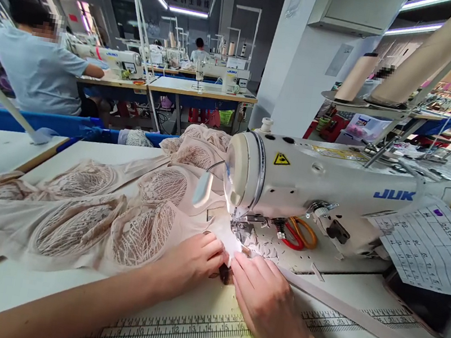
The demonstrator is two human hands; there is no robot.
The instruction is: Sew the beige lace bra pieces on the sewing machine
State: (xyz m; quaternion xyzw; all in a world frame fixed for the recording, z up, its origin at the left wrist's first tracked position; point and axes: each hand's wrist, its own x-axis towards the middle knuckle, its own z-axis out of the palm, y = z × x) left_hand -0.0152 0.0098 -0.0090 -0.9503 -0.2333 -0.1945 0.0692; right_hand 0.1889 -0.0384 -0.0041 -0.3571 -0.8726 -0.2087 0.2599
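Beige lace bras (142, 230) lie joined in a row across the table, left of the sewing machine (293, 174). The near bra's plain fabric end reaches the lit presser foot (241, 229). My left hand (194, 258) pinches this fabric edge just in front of the foot, fingers curled. Close beside it, my right hand (264, 289) is closed with its fingertips on the edge of the work. A pale flat elastic band (356, 318) runs from the lower right to the fingers of that hand. The fingertips partly hide where band and bra meet.
Red- and orange-handled scissors (301, 233) lie under the machine arm, near fabric scraps. A printed ruler (183, 328) runs along the table front. A written paper sheet (432, 242) hangs at right. Thread cones (356, 78) stand behind. A co-worker (41, 60) sits at far left.
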